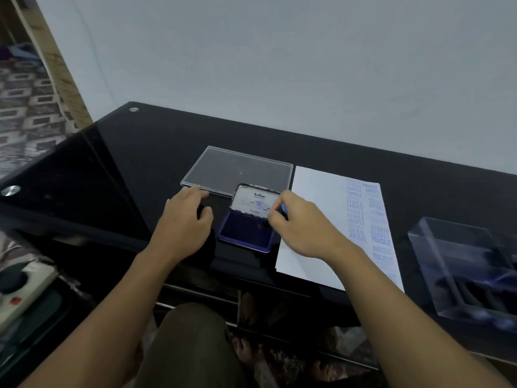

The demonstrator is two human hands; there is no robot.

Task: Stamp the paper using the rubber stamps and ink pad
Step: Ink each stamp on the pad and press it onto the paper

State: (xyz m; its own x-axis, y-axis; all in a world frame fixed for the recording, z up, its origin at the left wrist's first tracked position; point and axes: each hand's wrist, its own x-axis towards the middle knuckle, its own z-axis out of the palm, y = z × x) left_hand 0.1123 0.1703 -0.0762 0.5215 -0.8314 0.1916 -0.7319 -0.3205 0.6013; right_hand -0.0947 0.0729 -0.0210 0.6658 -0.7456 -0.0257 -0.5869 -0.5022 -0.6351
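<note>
An open ink pad (pixel 246 232) with a blue inked surface and its raised lid (pixel 254 201) sits on the black glass table (pixel 112 169). My right hand (pixel 302 228) hovers over the pad's right edge, shut on a small blue-handled rubber stamp (pixel 283 207) pinched between the fingers. My left hand (pixel 184 219) rests palm down on the table just left of the pad, fingers spread, holding nothing. A white paper (pixel 316 217) lies right of the pad, with blue stamped words such as SAMPLE, FRAGILE and AIR MAIL along its right side.
A clear plastic lid (pixel 237 170) lies flat behind the ink pad. A clear plastic box (pixel 464 270) holding several stamps stands at the right. A white device (pixel 22 287) sits lower left, below the table edge. My knee and foot show under the glass.
</note>
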